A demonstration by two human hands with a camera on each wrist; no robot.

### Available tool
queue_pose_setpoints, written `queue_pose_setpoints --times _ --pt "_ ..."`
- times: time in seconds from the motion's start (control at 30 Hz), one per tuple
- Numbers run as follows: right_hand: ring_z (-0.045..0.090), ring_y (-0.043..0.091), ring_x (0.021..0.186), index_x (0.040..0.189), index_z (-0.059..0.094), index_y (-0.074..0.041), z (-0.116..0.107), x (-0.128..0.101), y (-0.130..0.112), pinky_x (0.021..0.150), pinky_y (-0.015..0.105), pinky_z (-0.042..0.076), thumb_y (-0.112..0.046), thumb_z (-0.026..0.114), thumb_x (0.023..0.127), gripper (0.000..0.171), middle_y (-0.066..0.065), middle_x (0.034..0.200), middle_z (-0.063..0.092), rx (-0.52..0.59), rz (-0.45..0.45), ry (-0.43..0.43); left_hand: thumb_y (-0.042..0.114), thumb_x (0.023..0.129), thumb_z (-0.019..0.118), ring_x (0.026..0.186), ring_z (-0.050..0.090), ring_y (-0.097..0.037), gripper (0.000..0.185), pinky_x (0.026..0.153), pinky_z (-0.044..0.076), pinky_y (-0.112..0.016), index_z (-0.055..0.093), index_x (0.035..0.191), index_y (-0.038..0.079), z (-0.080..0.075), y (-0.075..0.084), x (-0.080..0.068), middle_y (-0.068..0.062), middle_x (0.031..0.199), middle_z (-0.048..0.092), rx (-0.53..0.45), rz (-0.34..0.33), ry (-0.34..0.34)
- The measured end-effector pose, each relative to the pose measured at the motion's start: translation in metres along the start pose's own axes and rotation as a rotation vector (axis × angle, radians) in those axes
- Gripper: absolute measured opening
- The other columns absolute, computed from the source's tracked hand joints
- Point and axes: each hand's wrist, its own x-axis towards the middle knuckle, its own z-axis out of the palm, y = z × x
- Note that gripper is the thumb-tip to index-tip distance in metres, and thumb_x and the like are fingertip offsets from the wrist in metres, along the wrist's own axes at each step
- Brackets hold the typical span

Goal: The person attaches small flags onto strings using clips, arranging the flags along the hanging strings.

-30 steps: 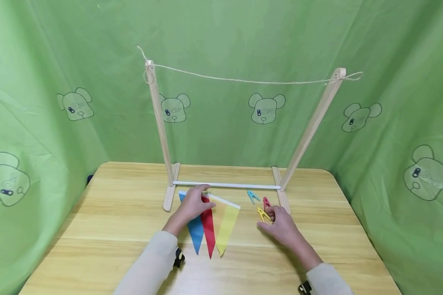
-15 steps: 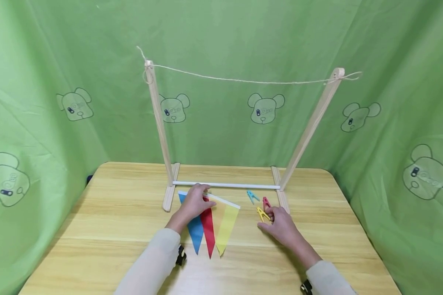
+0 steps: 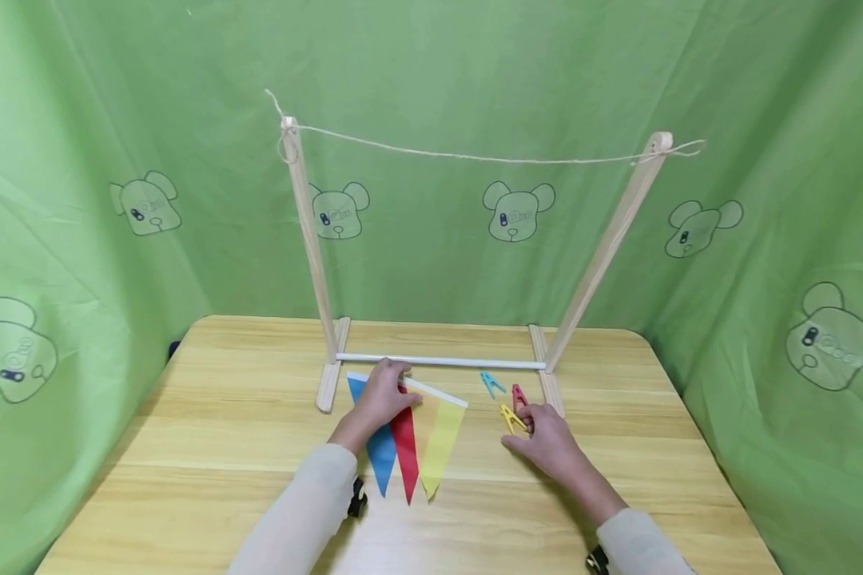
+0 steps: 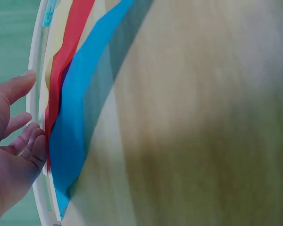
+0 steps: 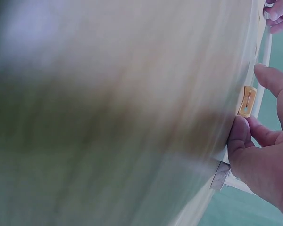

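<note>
The left hand [image 3: 383, 397] rests over a row of thin, cloth-like pennants on the table, thumb well apart from its loosely bent fingers. It covers part of the blue pennant [image 3: 381, 463], the red pennant [image 3: 405, 443] and their white top band [image 3: 442, 393]; the yellow pennant [image 3: 442, 439] lies to the right, all tapering toward the wearer. The right hand [image 3: 552, 441] has thumb and fingertips apart around a yellow clip [image 3: 512, 418], fingers touching its near end. Just beyond lie a pink clip [image 3: 519, 395], partly hidden by the yellow one and the fingers, and a blue clip [image 3: 492, 383]. Behind, a white rod [image 3: 460, 362] joins two pale wooden posts [image 3: 309, 239], with rough twine [image 3: 460, 156] sagging between their tops. The table [image 3: 151, 447] has streaky wood grain. Around it hangs creased green curtain [image 3: 431, 64] printed with outlined animal heads [image 3: 518, 212], their small lettering not clearly legible.
</note>
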Motion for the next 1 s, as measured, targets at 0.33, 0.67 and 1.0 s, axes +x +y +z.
queue_pose_setpoints --times 0.33,0.67,1.0 --pt "0.050 0.021 0.088 0.118 0.065 0.004 0.000 -0.001 -0.002 0.072 0.031 0.045 -0.025 0.089 0.081 0.053 0.011 0.100 0.055 0.014 0.017 -0.021 0.022 0.084 0.087 0.093 0.057 -0.023 0.055 0.086 0.056 -0.037 0.066 0.130 0.000 0.006 -0.002 0.002 -0.017 0.120 0.057 0.019 -0.037 0.000" --pt "0.048 0.020 0.086 0.115 0.064 0.006 -0.002 0.000 -0.002 0.069 0.029 0.043 -0.021 0.088 0.082 0.049 0.011 0.098 0.053 0.007 0.003 -0.020 0.018 0.082 0.088 0.107 0.059 -0.030 0.051 0.095 0.055 -0.042 0.068 0.126 -0.001 0.009 -0.002 0.005 -0.019 0.123 0.058 0.073 -0.033 0.041" --pt "0.046 0.020 0.082 0.104 0.060 0.002 -0.002 0.000 -0.003 0.065 0.026 0.039 -0.016 0.087 0.083 0.039 0.009 0.092 0.050 -0.002 -0.006 -0.016 0.019 0.083 0.087 0.096 0.056 -0.024 0.053 0.088 0.055 -0.038 0.068 0.129 0.000 0.011 -0.003 0.005 -0.016 0.115 0.057 0.075 -0.058 0.033"
